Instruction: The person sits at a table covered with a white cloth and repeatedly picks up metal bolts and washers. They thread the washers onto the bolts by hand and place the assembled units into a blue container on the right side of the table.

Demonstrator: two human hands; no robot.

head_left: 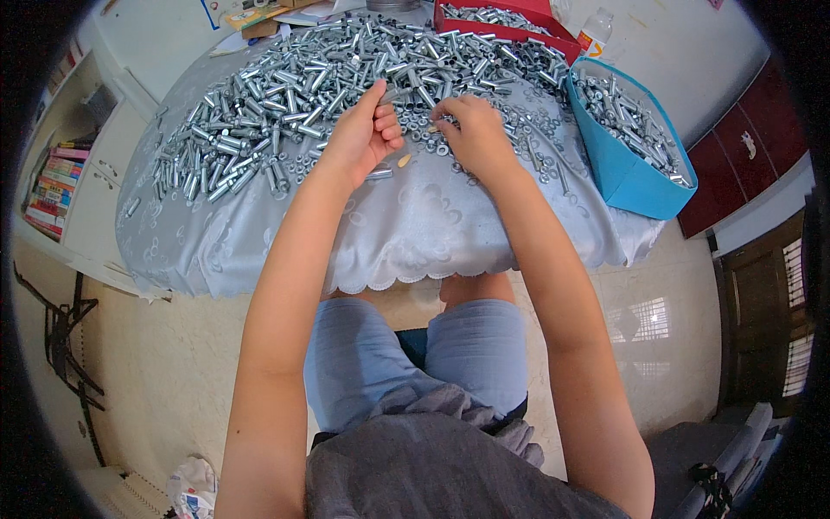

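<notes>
My left hand is raised over the near edge of the metal heap, its fingers curled and thumb up. A grey metal bolt shows beside the thumb and seems held there, partly hidden by the fingers. My right hand reaches down with bent fingers pressed together among loose nuts. What its fingertips grip, if anything, is hidden; a small pale bit shows beside them. Between the hands a pale, drop-shaped piece lies on the cloth. Beyond both hands spreads a heap of shiny sleeve anchor bolts.
A blue fabric bin full of bolts stands at the table's right. Behind the heap are a red box with more metal parts and a clear bottle. A silvery cloth covers the table. Bookshelves stand at left.
</notes>
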